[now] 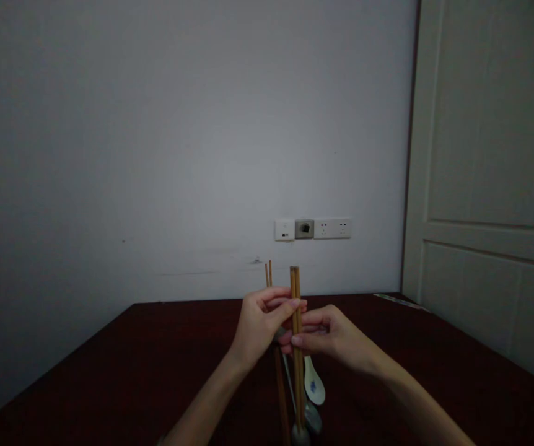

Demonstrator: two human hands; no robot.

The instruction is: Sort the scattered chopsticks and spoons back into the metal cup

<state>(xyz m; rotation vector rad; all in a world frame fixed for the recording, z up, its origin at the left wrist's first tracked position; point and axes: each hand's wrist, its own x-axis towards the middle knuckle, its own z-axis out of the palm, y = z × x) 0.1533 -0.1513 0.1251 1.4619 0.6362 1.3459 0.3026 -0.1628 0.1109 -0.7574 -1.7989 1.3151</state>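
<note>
My left hand [267, 316] and my right hand [329, 337] are both closed on a pair of wooden chopsticks [298, 378]. The pair stands nearly upright in the view, its two sticks side by side. My left thumb and fingers grip near the top, and my right hand pinches just below. Another pair of chopsticks [280, 384] runs behind my left hand, its thin tips showing above it. Beneath my hands are a white ceramic spoon [314, 387] with a blue mark, a metal spoon [312, 418] and another metal spoon [300, 436], their handles partly hidden.
The dark red table [155, 371] meets a pale wall [178, 155] at the back. Sockets [332, 228] are set in the wall. A panelled door [490, 186] stands at the right. A thin flat strip [401, 301] lies by the table's back right edge.
</note>
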